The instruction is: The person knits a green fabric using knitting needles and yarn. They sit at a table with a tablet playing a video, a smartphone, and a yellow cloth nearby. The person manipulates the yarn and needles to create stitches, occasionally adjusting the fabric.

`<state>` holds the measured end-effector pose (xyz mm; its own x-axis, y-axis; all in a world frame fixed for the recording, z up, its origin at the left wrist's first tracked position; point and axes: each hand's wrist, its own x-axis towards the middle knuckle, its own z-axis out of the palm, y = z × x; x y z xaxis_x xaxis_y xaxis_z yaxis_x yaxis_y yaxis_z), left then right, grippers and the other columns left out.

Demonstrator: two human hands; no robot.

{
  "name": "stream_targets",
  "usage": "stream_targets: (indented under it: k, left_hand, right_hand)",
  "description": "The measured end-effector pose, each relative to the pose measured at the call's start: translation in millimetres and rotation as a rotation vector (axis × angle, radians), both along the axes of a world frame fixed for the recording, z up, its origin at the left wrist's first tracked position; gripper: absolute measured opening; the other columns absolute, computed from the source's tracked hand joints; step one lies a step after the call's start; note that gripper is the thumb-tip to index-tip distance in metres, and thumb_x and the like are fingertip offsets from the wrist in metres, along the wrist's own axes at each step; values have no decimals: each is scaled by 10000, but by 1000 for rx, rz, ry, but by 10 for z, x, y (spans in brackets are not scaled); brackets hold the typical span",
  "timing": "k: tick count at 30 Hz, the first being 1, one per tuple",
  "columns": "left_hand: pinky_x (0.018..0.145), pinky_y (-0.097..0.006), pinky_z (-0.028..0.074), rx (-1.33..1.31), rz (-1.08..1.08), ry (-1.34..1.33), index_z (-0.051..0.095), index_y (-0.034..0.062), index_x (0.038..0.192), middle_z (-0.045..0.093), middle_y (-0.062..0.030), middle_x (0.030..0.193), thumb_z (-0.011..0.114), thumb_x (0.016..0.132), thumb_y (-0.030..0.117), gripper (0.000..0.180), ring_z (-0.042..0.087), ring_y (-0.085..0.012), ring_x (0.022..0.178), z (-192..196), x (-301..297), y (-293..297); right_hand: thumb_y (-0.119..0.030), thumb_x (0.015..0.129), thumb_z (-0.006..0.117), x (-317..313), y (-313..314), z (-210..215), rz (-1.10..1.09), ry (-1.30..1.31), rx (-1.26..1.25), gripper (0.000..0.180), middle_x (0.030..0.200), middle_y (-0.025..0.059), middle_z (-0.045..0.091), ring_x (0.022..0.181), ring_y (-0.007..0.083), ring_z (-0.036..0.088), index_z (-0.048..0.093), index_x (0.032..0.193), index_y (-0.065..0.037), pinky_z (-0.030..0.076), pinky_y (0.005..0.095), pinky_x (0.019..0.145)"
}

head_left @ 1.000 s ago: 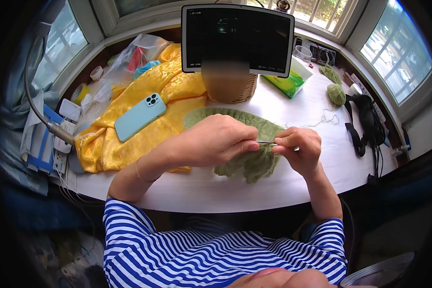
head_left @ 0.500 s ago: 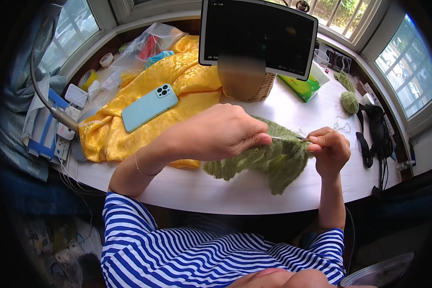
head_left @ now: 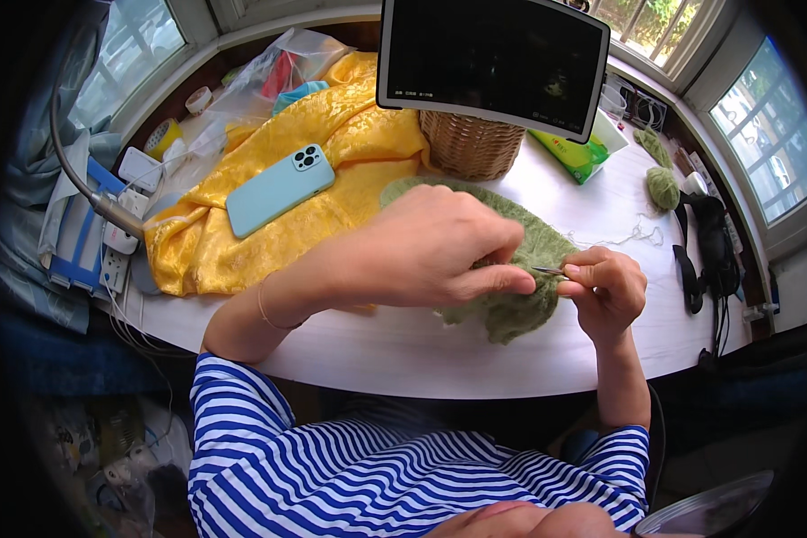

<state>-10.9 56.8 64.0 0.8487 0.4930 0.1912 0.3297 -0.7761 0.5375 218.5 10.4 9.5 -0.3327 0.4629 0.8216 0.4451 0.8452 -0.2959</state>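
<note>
A fuzzy green knitted piece (head_left: 514,314) lies bunched over the table under my hands. Its upper part spreads out beyond my left hand (head_left: 444,244), whose fingers curl over the piece, with the thumb stretched toward the right and a gap below the index finger. Much of that grip is hidden behind the back of the hand. At the piece's right edge, my right hand (head_left: 608,289) pinches a thin metal knitting needle (head_left: 549,270) between thumb and forefinger, its tip pointing left toward my left thumb.
Behind the knitting, a tablet (head_left: 493,67) leans at a wicker basket (head_left: 471,143), beside a green tissue pack (head_left: 576,157). Yellow cloth (head_left: 206,260) and a light-blue phone (head_left: 280,190) lie left. A green yarn ball (head_left: 663,188) and black straps (head_left: 710,251) lie right.
My left thumb and index finger have parted, and the hand has turned slightly. The knitted piece has shifted and bunched up, its lower edge now higher. The right hand keeps its pinch.
</note>
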Motion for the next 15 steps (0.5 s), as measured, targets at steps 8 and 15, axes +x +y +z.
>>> stream_targets:
  k: [8, 15]
  left_hand:
    - [561, -313, 451, -272, -179, -238, 585, 17, 875, 583, -106, 718, 672, 801, 233, 245, 568, -208, 632, -251, 127, 0]
    - [508, -315, 389, -495, -299, -181, 563, -2, 822, 531, -127, 622, 650, 814, 195, 216, 484, -200, 529, -366, 174, 4]
  right_hand:
    - [-183, 706, 760, -82, -32, -67, 18, -42, 45, 242, 628, 66, 612, 473, 160, 559, 558, 737, -53, 405, 247, 406]
    - [-236, 720, 750, -91, -62, -86, 36, -136, 61, 250, 629, 30, 607, 457, 133, 537, 553, 756, -86, 369, 236, 390]
